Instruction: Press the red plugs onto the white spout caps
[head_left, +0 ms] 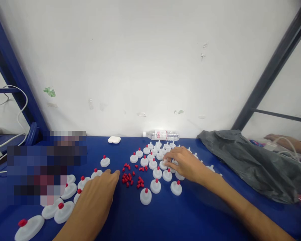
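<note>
Right hand (182,163): bent fingers touching white piece (163,165), grip unclear
White piece: on blue surface (130,217), wide base down, axis upright
Left hand (98,191): near red caps (127,178), grip unclear

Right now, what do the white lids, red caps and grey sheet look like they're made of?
The white lids look like smooth, milky plastic, since they're slightly translucent. The red caps could be smooth plastic or rubber; their even colour doesn't settle it. The grey sheet is probably thin plastic or coated fabric, judging by its creases and faint sheen.
</note>
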The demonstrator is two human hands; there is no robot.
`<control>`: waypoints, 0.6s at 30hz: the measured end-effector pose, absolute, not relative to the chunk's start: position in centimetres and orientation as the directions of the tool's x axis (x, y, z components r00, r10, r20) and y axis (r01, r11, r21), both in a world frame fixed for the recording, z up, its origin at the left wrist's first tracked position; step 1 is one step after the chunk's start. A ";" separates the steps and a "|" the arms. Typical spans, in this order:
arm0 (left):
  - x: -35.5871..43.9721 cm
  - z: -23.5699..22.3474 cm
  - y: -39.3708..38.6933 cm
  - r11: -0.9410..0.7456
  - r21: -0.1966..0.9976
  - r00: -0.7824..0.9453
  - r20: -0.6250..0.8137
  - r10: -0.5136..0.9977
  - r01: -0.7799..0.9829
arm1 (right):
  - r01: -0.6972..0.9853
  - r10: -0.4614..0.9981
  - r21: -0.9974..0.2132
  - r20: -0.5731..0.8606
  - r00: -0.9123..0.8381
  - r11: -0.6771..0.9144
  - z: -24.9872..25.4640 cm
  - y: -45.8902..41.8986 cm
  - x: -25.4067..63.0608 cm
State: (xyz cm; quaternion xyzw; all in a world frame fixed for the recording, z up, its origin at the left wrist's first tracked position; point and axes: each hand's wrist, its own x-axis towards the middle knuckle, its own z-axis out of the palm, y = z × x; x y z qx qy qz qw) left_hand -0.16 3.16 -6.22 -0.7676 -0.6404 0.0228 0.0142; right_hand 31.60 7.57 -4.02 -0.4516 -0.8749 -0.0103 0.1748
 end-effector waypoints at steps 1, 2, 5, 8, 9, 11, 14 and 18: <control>0.0 -5.9 3.1 -0.180 -0.059 0.178 -0.035 0.983 0.982 | 0.792 0.787 -0.152 0.322 -0.526 0.592 -3.9 7.5 31.6; 0.2 -5.5 3.0 -0.178 -0.069 0.174 -0.054 0.983 0.982 | 0.790 0.788 -0.168 0.334 -0.517 0.589 -3.6 7.3 31.5; 0.9 -4.1 2.7 -0.169 -0.088 0.163 -0.077 0.984 0.982 | 0.785 0.791 -0.226 0.395 -0.468 0.577 -2.7 6.4 31.3; 1.6 -2.8 2.3 -0.172 -0.073 0.169 -0.045 0.985 0.982 | 0.765 0.777 -0.270 0.456 -0.434 0.585 -2.2 5.5 30.6; 1.8 -2.5 2.2 -0.177 -0.058 0.176 -0.022 0.984 0.982 | 0.751 0.761 -0.270 0.476 -0.440 0.603 -2.2 5.3 30.4; 2.1 -2.4 2.0 -0.200 -0.012 0.201 0.025 0.979 0.980 | 0.698 0.688 -0.236 0.541 -0.483 0.676 -2.4 4.8 29.7; 2.4 -2.9 1.7 -0.284 0.101 0.270 0.130 0.954 0.954 | 0.593 0.541 -0.145 0.615 -0.573 0.792 -2.8 4.2 28.8; 2.5 -3.4 1.2 -0.580 0.412 0.351 0.509 0.786 0.703 | 0.500 0.427 -0.075 0.638 -0.641 0.863 -3.1 3.1 27.9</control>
